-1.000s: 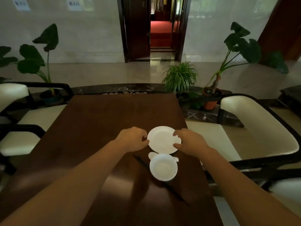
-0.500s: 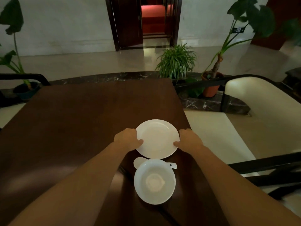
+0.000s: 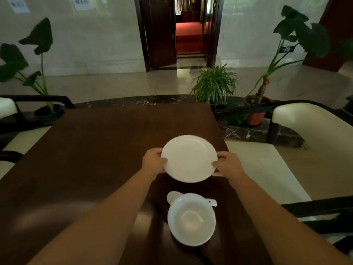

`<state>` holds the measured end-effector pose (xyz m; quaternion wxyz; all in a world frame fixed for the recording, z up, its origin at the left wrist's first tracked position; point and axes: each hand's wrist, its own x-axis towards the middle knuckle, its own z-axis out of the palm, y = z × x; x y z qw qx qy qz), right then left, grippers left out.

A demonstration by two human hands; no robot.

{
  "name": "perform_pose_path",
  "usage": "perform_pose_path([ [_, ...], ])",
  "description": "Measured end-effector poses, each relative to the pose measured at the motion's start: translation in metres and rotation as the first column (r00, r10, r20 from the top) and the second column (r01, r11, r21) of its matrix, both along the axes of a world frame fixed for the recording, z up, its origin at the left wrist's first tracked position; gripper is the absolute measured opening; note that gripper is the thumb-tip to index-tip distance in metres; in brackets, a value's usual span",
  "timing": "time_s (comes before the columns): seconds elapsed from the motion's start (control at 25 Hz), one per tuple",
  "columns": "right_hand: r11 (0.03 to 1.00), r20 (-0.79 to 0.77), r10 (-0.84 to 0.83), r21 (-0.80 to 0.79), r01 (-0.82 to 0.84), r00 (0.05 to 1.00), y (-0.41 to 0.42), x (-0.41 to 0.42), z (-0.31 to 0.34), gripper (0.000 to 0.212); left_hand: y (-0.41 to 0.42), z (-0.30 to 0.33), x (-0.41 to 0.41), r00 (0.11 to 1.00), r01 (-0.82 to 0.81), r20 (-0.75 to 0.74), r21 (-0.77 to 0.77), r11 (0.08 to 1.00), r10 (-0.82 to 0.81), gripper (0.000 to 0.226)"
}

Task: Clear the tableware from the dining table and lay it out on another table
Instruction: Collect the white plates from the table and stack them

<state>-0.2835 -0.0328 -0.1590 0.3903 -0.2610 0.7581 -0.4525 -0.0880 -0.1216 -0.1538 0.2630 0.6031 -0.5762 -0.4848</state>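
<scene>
A white round plate [image 3: 189,158] is held over the dark wooden table [image 3: 95,150], tilted slightly. My left hand [image 3: 153,162] grips its left rim and my right hand [image 3: 227,166] grips its right rim, thumbs on top. Nearer to me a white bowl [image 3: 191,219] stands on the table. A white spoon [image 3: 172,197] lies under the bowl's far side, its handle end [image 3: 212,202] sticking out to the right. A dark chopstick runs under the bowl, mostly hidden.
A cream chair with a black frame [image 3: 313,134] stands to the right of the table, another at the left edge [image 3: 7,108]. Potted plants [image 3: 215,85] line a marble ledge beyond the table's far edge. An open doorway [image 3: 189,31] lies straight ahead.
Both hands closed on the plate's rim and lifted it off the table, away from the bowl. The camera came closer and tilted.
</scene>
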Motion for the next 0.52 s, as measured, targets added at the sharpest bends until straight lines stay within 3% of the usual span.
perform_pose_path([
  [0.12,0.993,0.092,0.045,-0.113,-0.035,0.995,0.009,0.020,0.048,0.041,0.010,0.051,0.031,0.985,-0.017,-0.169,0.069,0.997,0.029,0.040],
  [0.28,0.977,0.169,0.129,-0.190,-0.096,0.977,0.053,0.071,0.104,0.037,0.059,0.113,0.102,0.954,-0.045,-0.289,0.140,0.989,0.084,0.041],
  [0.52,0.964,0.161,0.242,-0.148,-0.219,0.957,0.159,0.169,0.117,0.037,0.202,0.110,0.220,0.911,-0.136,-0.361,0.195,0.971,0.200,0.042],
])
